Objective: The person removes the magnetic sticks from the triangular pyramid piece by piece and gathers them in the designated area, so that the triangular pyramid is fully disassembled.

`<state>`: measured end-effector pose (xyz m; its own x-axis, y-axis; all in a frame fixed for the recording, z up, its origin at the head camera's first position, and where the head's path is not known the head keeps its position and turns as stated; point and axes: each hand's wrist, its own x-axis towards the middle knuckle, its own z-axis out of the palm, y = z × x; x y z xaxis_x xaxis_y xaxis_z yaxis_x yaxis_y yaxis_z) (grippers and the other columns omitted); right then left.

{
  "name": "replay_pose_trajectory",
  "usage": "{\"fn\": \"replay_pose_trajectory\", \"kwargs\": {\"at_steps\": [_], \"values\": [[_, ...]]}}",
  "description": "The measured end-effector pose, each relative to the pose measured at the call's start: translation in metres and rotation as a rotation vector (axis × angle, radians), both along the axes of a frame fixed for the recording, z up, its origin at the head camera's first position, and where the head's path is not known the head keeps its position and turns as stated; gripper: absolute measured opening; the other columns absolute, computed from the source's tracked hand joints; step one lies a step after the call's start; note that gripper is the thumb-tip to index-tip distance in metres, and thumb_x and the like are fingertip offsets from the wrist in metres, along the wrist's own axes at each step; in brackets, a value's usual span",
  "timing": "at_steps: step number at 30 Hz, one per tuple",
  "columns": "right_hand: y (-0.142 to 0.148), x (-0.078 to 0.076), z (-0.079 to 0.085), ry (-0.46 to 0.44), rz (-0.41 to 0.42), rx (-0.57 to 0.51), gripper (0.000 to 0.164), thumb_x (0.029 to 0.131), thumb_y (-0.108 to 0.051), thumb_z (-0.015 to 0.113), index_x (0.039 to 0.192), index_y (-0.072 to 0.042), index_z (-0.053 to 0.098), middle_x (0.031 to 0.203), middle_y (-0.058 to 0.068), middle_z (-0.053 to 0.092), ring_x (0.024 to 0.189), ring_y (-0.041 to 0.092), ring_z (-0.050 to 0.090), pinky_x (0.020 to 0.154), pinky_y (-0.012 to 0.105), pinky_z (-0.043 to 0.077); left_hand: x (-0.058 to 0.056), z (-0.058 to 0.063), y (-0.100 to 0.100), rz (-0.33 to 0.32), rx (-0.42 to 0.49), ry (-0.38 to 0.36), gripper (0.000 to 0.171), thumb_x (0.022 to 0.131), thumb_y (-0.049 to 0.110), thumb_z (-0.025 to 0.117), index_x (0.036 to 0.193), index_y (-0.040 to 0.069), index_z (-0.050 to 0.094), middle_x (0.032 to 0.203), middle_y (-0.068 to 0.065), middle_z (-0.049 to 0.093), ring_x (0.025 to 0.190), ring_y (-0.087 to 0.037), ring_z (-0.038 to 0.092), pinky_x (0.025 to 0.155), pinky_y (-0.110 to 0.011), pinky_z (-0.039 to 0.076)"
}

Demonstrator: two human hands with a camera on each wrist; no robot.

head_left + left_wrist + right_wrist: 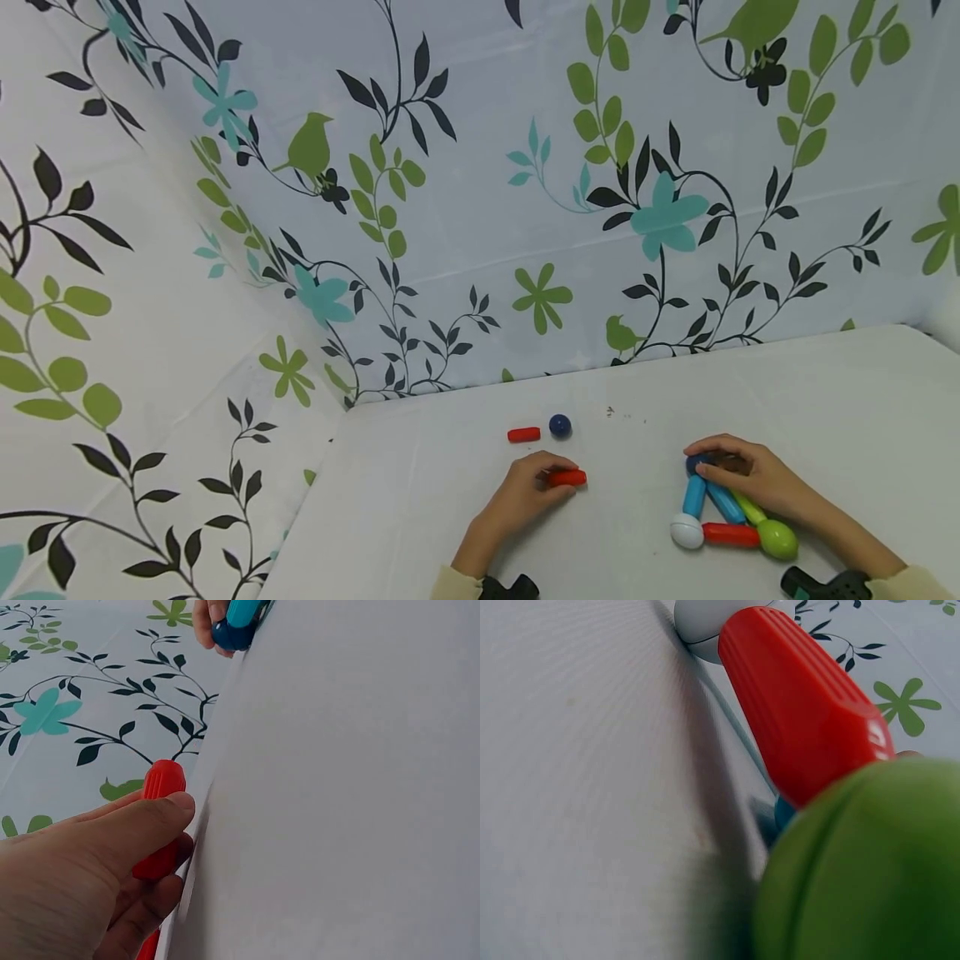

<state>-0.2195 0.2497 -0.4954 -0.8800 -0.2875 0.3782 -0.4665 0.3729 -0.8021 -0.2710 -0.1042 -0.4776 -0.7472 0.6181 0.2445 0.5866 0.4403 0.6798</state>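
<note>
My left hand (524, 493) pinches a short red rod (165, 780) between thumb and fingers, low over the white table. On the right, my right hand (757, 477) grips the dark blue ball (699, 463) at the far corner of a joined shape. A light blue rod (693, 496) links that ball to a white ball (687, 531). From the white ball a red rod (802, 705) runs to a green ball (877, 870). A second light blue rod (726, 503) and a light green rod (747, 507) lie partly under the right hand.
Beyond the left hand, another red rod (523, 434) and a loose dark blue ball (559, 426) lie on the white table (600, 550). A cloth patterned with leaves and birds (465, 250) hangs along the table's back and left edges.
</note>
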Motion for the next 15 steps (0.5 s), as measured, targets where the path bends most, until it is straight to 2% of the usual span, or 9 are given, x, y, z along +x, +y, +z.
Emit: {"fn": "replay_pose_trajectory", "kwargs": {"at_steps": [4,7,15], "values": [[0.000,0.000,-0.001,0.004,0.003,-0.001,0.022,0.093,-0.003,0.062,0.116,-0.003,0.065,0.111,-0.004,0.067,0.097,-0.004,0.060,0.077,0.017,0.051,-0.003,0.000,-0.010,0.038,0.006,0.065,0.027,0.086,0.011,0.075,0.112,0.013,0.070,0.105,0.000,0.067,0.095,-0.008,0.058,0.081,-0.021,0.051],[0.000,0.000,-0.001,0.011,0.002,0.000,0.022,0.094,-0.003,0.062,0.116,-0.005,0.065,0.111,-0.004,0.067,0.097,-0.003,0.060,0.077,0.017,0.051,-0.004,0.000,-0.014,0.072,0.013,0.087,0.027,0.085,0.009,0.076,0.111,0.013,0.071,0.106,-0.001,0.067,0.096,-0.012,0.059,0.081,-0.022,0.051],[0.000,0.000,-0.001,0.006,0.010,-0.004,0.023,0.094,-0.002,0.061,0.116,-0.004,0.065,0.111,-0.005,0.067,0.097,-0.004,0.060,0.077,0.017,0.051,-0.006,-0.001,-0.025,0.157,-0.005,0.035,0.027,0.085,0.010,0.075,0.112,0.016,0.072,0.111,0.001,0.066,0.099,-0.010,0.055,0.081,-0.022,0.049]]}}
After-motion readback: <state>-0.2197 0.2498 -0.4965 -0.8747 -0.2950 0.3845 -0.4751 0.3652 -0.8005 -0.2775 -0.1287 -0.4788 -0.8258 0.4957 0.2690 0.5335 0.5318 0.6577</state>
